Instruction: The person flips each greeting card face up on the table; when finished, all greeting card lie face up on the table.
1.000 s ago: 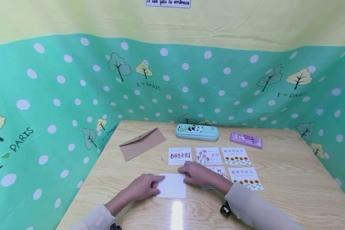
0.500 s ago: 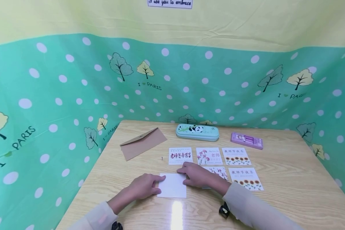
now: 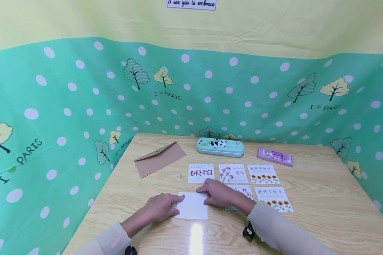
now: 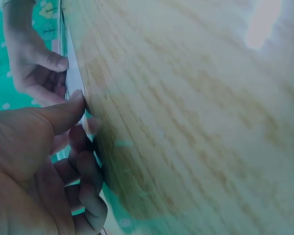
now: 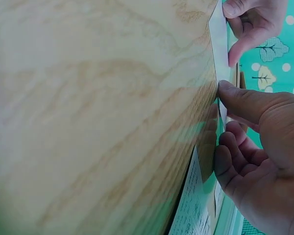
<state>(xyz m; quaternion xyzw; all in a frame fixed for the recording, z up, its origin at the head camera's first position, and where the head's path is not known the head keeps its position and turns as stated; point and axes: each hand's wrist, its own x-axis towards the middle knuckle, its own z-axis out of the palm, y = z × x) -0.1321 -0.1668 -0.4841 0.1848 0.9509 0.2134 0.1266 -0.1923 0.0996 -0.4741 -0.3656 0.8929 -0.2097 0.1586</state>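
Observation:
A blank white card [image 3: 193, 206] lies flat near the front of the wooden table. My left hand [image 3: 162, 208] holds its left side, index finger over the upper left corner and thumb at the edge lower down. At the card's right side, my right hand [image 3: 217, 194] holds it with index finger at the upper right corner and thumb at the edge. In the left wrist view, the left thumb [image 4: 71, 110] is at the card's rim and the other fingers curl beside it. The right wrist view shows the right thumb [image 5: 235, 98] on the card's edge.
Several printed cards, including a sunflower card [image 3: 273, 199], lie to the right and behind. My right forearm partly covers a floral card [image 3: 242, 190]. Farther back are a brown envelope [image 3: 161, 159], a panda pencil case [image 3: 220, 147] and a purple box [image 3: 274, 157]. A patterned curtain surrounds the table.
The head view has turned slightly to the left, so the scene sits a little farther right. Both hands and the white card keep their places on the table.

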